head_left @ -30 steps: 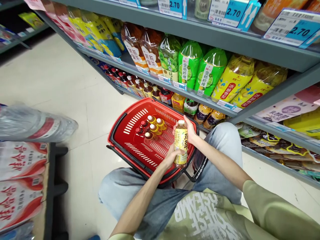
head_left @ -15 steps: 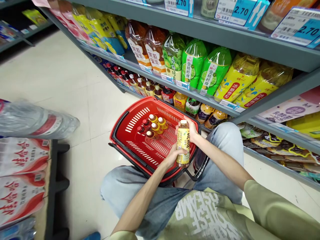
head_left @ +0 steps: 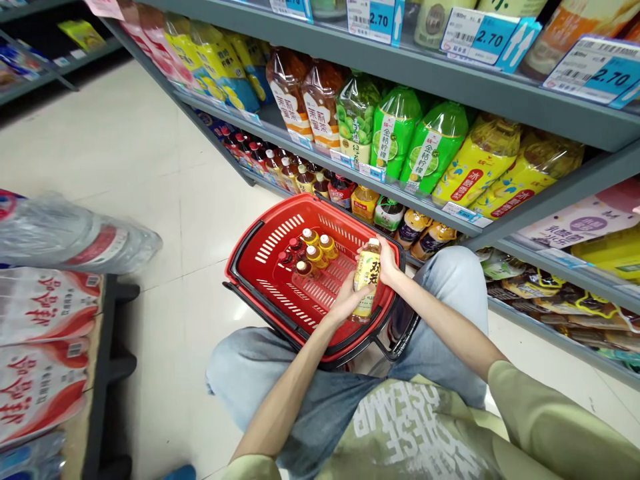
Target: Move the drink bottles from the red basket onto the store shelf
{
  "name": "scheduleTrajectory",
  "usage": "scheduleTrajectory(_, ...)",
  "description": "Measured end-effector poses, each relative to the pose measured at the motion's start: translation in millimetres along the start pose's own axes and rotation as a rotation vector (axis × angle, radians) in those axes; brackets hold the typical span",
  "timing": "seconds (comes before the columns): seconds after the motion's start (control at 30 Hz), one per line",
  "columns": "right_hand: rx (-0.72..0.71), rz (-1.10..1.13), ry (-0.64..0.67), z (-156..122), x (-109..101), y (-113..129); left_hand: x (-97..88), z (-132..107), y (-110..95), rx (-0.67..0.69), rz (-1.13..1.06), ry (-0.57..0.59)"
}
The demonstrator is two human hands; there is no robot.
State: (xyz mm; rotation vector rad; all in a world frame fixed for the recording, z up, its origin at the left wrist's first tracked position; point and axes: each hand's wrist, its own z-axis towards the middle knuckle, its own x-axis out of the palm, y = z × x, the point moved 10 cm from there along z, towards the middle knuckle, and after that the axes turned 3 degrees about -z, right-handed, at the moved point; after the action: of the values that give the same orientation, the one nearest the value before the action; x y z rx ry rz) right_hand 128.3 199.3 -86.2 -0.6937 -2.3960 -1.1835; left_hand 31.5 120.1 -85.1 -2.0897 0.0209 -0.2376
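Note:
A small yellow drink bottle with a pale cap is gripped by both hands over the red shopping basket. My left hand wraps its lower part. My right hand closes round its neck and top. The bottle leans slightly right at the top. Several small bottles with yellow and red caps stand together inside the basket, to the left of the held bottle. I am crouched, with a knee on each side of the basket.
Grey shelves at right carry large drink bottles, with small bottles on the lower shelf and blue price tags above. Shrink-wrapped water packs are stacked at left. Pale tiled floor lies between them.
The held bottle has sunk a little toward the basket and tilted. My left hand has shifted up its side. The camera has moved slightly.

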Motion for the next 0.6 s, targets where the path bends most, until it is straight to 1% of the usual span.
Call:
scheduleTrajectory(0.03,-0.032,-0.022,-0.02,0.9,-2.3,0.5,-3.0,2.2,-0.8,0.011,0.047,-0.021)
scheduleTrajectory(0.1,-0.097,-0.068,-0.017,1.9,-2.4,1.9,-8.3,6.5,0.6,0.021,0.074,-0.057)
scheduleTrajectory(0.17,-0.134,-0.111,0.032,2.0,2.0,1.9,-12.6,10.3,4.6,0.021,0.02,-0.081)
scheduleTrajectory(0.23,-0.146,-0.153,0.11,0.4,9.6,1.4,-13.8,12.8,8.6,0.015,-0.07,-0.076)
scheduleTrajectory(0.33,-0.167,-0.222,0.196,-4.9,19.2,4.5,-12.1,13.7,8.9,0.013,-0.185,-0.047)
scheduleTrajectory(0.43,-0.23,-0.308,0.205,-9.9,22.2,13.6,-6.6,10.8,1.1,0.034,-0.273,0.0)
scheduleTrajectory(0.53,-0.337,-0.444,0.2,-13.2,23.1,27.4,4.3,5.7,-3.2,-0.005,-0.371,0.074)
scheduleTrajectory(0.6,-0.323,-0.536,0.199,-11.7,22.4,30.6,10.4,2.1,-3.2,-0.051,-0.441,0.114)
